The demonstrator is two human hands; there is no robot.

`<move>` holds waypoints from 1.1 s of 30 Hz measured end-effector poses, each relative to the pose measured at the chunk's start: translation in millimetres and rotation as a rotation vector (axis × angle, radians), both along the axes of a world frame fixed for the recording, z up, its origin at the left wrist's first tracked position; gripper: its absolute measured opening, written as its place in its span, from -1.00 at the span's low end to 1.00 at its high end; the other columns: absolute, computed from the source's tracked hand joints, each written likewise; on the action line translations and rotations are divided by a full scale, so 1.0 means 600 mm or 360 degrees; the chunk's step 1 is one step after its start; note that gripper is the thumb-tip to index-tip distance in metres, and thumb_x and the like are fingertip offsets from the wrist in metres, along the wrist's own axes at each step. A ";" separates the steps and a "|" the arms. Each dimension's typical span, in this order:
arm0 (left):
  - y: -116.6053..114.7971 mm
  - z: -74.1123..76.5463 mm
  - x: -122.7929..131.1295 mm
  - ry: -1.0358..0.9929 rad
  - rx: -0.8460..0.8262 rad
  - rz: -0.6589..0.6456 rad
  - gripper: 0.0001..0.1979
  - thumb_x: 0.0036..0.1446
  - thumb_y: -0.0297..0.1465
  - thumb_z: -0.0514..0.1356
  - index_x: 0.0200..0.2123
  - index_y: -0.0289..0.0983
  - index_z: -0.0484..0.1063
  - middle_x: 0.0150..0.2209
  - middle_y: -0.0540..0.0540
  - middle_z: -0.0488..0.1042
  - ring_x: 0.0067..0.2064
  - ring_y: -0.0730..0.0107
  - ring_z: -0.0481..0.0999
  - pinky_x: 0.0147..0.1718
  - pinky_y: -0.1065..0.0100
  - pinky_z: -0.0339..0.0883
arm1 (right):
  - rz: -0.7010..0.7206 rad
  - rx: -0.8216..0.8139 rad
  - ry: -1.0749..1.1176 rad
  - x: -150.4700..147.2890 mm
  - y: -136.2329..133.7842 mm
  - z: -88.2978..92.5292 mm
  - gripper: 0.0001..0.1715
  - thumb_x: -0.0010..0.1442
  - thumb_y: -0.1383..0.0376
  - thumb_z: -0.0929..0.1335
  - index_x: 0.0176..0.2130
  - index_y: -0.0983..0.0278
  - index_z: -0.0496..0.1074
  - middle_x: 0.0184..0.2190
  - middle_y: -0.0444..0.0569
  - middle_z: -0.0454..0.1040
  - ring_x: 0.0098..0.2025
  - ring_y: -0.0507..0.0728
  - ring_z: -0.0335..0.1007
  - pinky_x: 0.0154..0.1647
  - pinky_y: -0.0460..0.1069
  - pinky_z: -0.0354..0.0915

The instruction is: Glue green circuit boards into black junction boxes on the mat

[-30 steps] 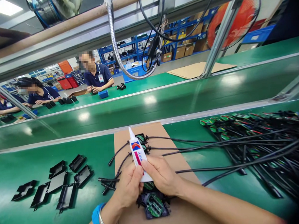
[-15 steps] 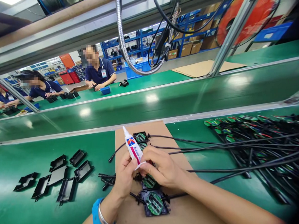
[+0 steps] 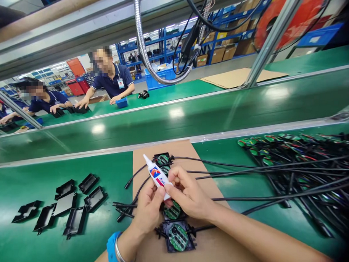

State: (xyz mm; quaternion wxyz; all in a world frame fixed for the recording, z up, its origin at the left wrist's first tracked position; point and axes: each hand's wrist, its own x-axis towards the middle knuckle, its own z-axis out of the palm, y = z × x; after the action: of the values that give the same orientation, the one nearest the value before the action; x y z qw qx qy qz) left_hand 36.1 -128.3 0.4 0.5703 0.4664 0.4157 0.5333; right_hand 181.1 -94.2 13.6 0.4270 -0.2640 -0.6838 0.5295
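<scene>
White tube (image 3: 157, 175) is slanting between both hands above a cardboard sheet (image 3: 218, 250), its nozzle (image 3: 147, 160) pointing away and leftward. Left hand (image 3: 149, 206) and right hand (image 3: 192, 195) are both pinching its lower end from opposite sides, thumbs pressing on it. Round, black-cased circuit boards (image 3: 178, 238) are lying in a row on the cardboard around the hands; open black housings (image 3: 75, 221) are resting leftward, and piled cables (image 3: 301, 168) are lying rightward.

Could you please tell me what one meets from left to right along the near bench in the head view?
Black housings, blue wristband, left hand, right hand, pile of cables; both hands hold the white tube.
</scene>
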 end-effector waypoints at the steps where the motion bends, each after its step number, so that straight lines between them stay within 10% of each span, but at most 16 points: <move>1: 0.002 -0.001 -0.003 -0.0055 -0.0007 -0.0014 -0.63 0.11 -0.12 0.26 -0.23 -0.33 0.38 -0.44 0.01 0.43 -0.51 0.57 0.39 -0.51 0.52 0.33 | 0.0025 0.0047 -0.0029 0.002 0.002 0.001 -0.90 0.32 0.27 0.20 -0.26 0.21 0.12 -0.53 -0.21 0.34 -0.54 -0.01 0.35 -0.54 -0.12 0.25; 10: 0.007 0.007 -0.015 -0.0199 -0.0092 -0.0093 -0.61 0.08 -0.11 0.28 -0.26 -0.33 0.36 -0.50 0.00 0.43 -0.57 0.55 0.39 -0.58 0.51 0.32 | -0.0088 0.1157 -0.0227 0.017 0.029 0.026 -0.89 0.25 0.37 0.27 -0.32 0.27 0.37 -0.45 -0.03 0.39 -0.36 0.07 0.29 -0.36 -0.04 0.28; 20: 0.005 0.009 0.003 -0.0013 -0.0104 -0.0044 -0.47 0.01 0.04 0.25 -0.25 -0.35 0.38 -0.53 -0.04 0.44 -0.57 0.45 0.44 -0.56 0.43 0.38 | -0.0298 0.0303 -0.0074 0.008 0.020 -0.012 -0.70 0.20 0.18 0.35 -0.16 0.23 0.18 -0.56 -0.24 0.27 -0.56 -0.03 0.20 -0.55 -0.12 0.17; 29: 0.041 0.009 0.009 0.0389 0.0045 -0.0208 -0.51 0.19 -0.01 0.08 -0.27 -0.38 0.45 -0.52 -0.08 0.48 -0.52 0.40 0.47 -0.47 0.38 0.40 | -0.0290 0.0181 -0.0262 0.022 0.024 0.003 -0.68 0.32 0.15 0.23 -0.07 0.27 0.41 -0.37 -0.06 0.43 -0.45 0.03 0.36 -0.42 -0.08 0.33; 33: 0.115 0.031 -0.036 0.1205 0.0334 -0.0211 -0.78 0.19 -0.32 0.14 -0.20 -0.29 0.53 -0.29 -0.15 0.55 -0.26 0.24 0.52 -0.20 0.22 0.39 | -0.0451 0.0424 -0.0686 0.075 0.074 0.031 -0.68 0.29 0.16 0.24 -0.06 0.25 0.43 -0.36 -0.04 0.54 -0.36 0.08 0.45 -0.36 -0.08 0.35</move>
State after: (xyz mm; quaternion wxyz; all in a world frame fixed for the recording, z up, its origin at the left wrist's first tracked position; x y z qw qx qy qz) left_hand 14.5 -59.6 19.2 0.3593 0.7115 0.5088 0.3252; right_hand 225.8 -49.7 32.1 0.3726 -0.4047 -0.7786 0.3019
